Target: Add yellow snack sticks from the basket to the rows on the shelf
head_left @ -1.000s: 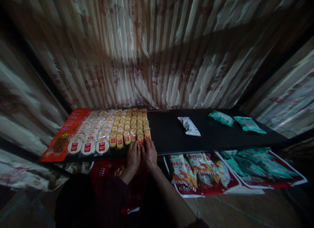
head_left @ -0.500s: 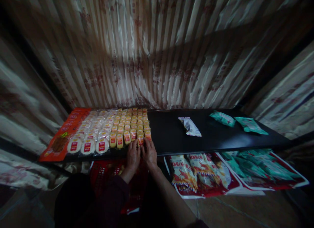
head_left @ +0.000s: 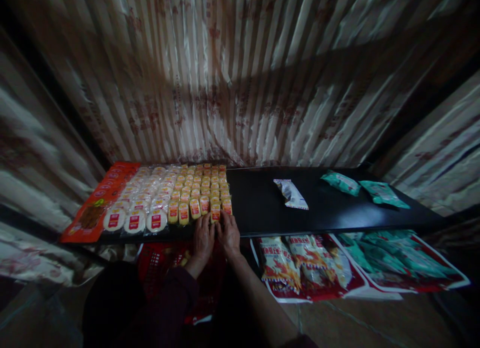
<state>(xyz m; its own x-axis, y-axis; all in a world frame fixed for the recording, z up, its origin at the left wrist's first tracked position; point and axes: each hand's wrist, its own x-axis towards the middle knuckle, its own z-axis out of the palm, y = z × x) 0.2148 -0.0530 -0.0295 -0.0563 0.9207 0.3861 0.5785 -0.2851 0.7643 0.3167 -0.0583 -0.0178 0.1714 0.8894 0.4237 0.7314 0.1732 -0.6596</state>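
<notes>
My left hand (head_left: 204,238) and my right hand (head_left: 228,237) are side by side at the front edge of the black shelf (head_left: 255,208). Between their fingertips is a small wrapped yellow cake (head_left: 215,214) with a red label, held from both sides at the front of its row. Behind and left of it stand tight rows of the same wrapped yellow cakes (head_left: 183,214). Farther left lie overlapping rows of round white wrapped crackers (head_left: 134,222) with red labels. My fingers hide the lower part of the held cake.
An orange packet (head_left: 92,208) lies at the shelf's left end. To the right are a white snack packet (head_left: 291,194) and two green packets (head_left: 384,193). Below the shelf are a red basket (head_left: 153,263), cream-and-red snack bags (head_left: 279,263) and a tray of green packets (head_left: 405,258).
The view has shifted very slightly. Both hands stay at the same cake, which looks nearly unmoved.
</notes>
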